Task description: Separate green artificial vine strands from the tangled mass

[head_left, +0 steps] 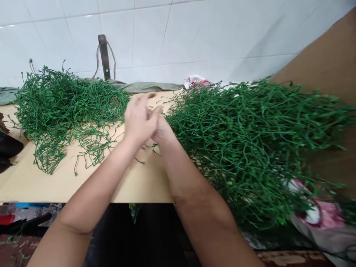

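My left hand (138, 120) and my right hand (161, 126) are close together over the back middle of a pale tabletop (144, 185). Motion blurs the fingers of both, and whatever may lie between them cannot be made out. To the right of my right hand spreads a large heap of thin green plastic-looking stems (244, 129). Another green heap (63, 100) lies to the left of my left hand, with loose curly stems (96, 144) in front of it. A few single stems lie near my wrists.
A white tiled wall (178, 37) stands behind, with a dark metal bracket (104, 57) against it. A brown board (328, 55) leans at the right. Dark objects (9, 146) sit at the left edge. Pink and white cloth (325, 213) is at lower right.
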